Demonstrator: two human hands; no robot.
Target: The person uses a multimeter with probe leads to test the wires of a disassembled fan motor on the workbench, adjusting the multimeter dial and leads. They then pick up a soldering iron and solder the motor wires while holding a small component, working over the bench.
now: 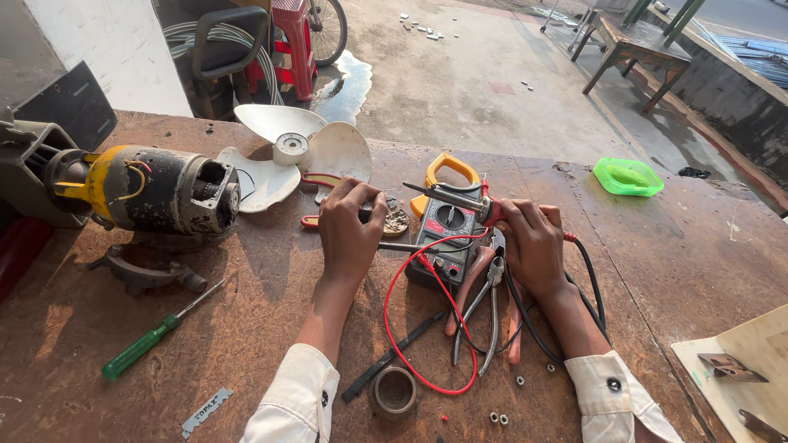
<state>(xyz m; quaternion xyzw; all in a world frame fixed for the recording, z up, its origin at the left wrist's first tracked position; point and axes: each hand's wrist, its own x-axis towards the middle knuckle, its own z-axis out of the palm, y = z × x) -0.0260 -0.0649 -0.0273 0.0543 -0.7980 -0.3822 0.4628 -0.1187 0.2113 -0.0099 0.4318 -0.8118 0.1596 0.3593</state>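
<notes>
Left hand (pixel 351 232) curled, grip pinched on a small dark part, too hidden to identify, just beside a round tin (pixel 397 221) of dull paste. Probably kept close so the tip can dip and return fast.

Right hand (pixel 532 246) closed around the red handle of a soldering iron (pixel 454 198); tip points left toward the left hand's pinch, black cord trails back past the wrist. Held low, across the top of the clamp meter (pixel 444 234), likely for a steady rest.

Clamp meter flat on the surface (pixel 640 271), between both hands, yellow jaw away from the person, dial up. Red test lead (pixel 410 328) loops toward the near edge. Pliers (pixel 480 308) with pinkish handles lie just below the meter, loose nuts near them.

Left side: motor (pixel 160 190) with yellow band on its side, white fan blade (pixel 291 156) behind it, green screwdriver (pixel 152 340) nearer the person, well apart from the hands.

Tape roll (pixel 395 391) near the left sleeve. Razor blade (pixel 205 411) at near left edge, flat steel strip with print. Green plastic tray (pixel 628 177) at far right. Pale card sheet (pixel 743 369) at right edge, carrying bent metal bits.
</notes>
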